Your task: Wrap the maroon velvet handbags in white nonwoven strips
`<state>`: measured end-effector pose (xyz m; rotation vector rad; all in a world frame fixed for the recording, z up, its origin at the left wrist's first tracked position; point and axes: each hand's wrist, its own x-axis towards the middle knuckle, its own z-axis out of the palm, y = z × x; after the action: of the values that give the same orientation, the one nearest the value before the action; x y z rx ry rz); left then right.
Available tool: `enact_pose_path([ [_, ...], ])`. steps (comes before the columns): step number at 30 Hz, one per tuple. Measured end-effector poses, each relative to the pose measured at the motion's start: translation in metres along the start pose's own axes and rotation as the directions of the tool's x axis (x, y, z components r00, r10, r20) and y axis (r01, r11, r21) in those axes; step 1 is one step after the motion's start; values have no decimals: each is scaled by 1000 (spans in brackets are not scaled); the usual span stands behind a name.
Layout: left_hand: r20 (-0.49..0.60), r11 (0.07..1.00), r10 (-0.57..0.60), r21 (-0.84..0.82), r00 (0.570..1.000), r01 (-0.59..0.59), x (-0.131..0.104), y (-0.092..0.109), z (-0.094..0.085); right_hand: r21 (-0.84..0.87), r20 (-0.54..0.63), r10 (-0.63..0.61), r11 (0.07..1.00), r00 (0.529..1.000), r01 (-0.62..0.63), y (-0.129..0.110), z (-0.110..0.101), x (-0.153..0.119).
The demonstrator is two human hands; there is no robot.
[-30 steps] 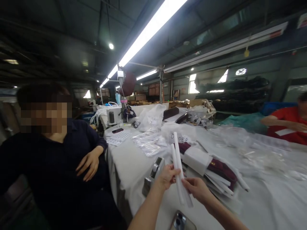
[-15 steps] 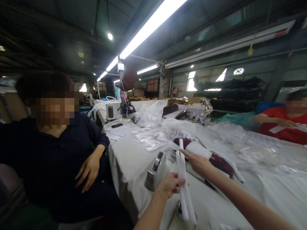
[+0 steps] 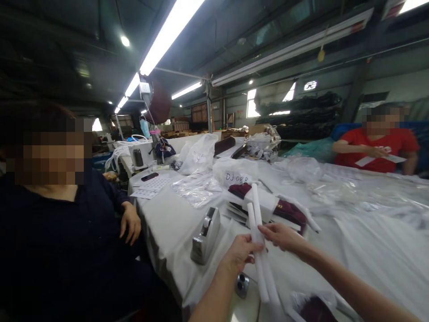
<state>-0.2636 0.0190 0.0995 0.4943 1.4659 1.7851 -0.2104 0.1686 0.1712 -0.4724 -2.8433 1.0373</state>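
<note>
Two long, narrow white strips [image 3: 262,277], foam-like in look, stand side by side in front of me, their upper ends at different heights. My left hand [image 3: 244,251] is closed around them near the middle, thumb across the front. Fingers of my right hand [image 3: 279,236] pinch the right-hand strip at its edge, just above the left hand. Behind the strips lies a maroon fabric item [image 3: 291,213] with a white band around it. A tape dispenser [image 3: 205,237] stands left of my hands, and a phone [image 3: 241,285] lies below them.
A white cloth covers the table [image 3: 164,223]. Clear plastic bags [image 3: 197,190] and a bag marked DJ 08B [image 3: 231,169] lie farther back, near printed sheets [image 3: 152,185]. One person in dark clothing [image 3: 63,241] sits at left; another in red [image 3: 375,145] handles white pieces across the table.
My right hand has moved down the strip from near the top to just above my left hand. The view has shifted to the right.
</note>
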Motion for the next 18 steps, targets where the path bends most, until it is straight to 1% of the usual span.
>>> enact_pose_path([
  [1, 18, 1000, 5, 29, 1000, -6, 4, -1, 10, 112, 40, 0, 994, 999, -4, 10, 3, -6],
  [2, 33, 998, 8, 63, 999, -10, 8, -3, 21, 193, 32, 9, 981, 999, -15, 19, 5, -11],
  [4, 48, 989, 9, 147, 999, -16, 18, -7, 40, 258, -77, 66, 965, 995, -44, 40, -2, -21],
  [5, 48, 980, 10, 199, 999, -20, 23, -9, 49, 269, -139, 111, 961, 984, -71, 51, -12, -26],
  [6, 45, 966, 12, 259, 999, -24, 29, -11, 56, 289, -195, 165, 952, 967, -104, 64, -27, -31],
  [8, 38, 918, 23, 394, 999, -36, 43, -13, 67, 344, -286, 294, 920, 912, -189, 95, -69, -49],
  [9, 38, 885, 36, 463, 999, -49, 50, -13, 71, 376, -319, 363, 897, 876, -235, 112, -93, -63],
  [11, 32, 809, 82, 581, 996, -85, 63, -12, 77, 438, -371, 490, 841, 789, -316, 147, -137, -99],
  [13, 9, 740, 152, 662, 988, -120, 75, -9, 84, 500, -401, 581, 787, 708, -362, 180, -168, -142],
  [15, -11, 694, 207, 706, 978, -139, 84, -6, 94, 560, -386, 647, 731, 658, -390, 208, -182, -187],
  [17, 0, 682, 216, 716, 976, -151, 91, -4, 112, 594, -344, 690, 685, 637, -423, 231, -183, -227],
  [18, 17, 690, 202, 707, 979, -154, 93, -4, 125, 592, -326, 706, 671, 628, -447, 241, -181, -242],
])
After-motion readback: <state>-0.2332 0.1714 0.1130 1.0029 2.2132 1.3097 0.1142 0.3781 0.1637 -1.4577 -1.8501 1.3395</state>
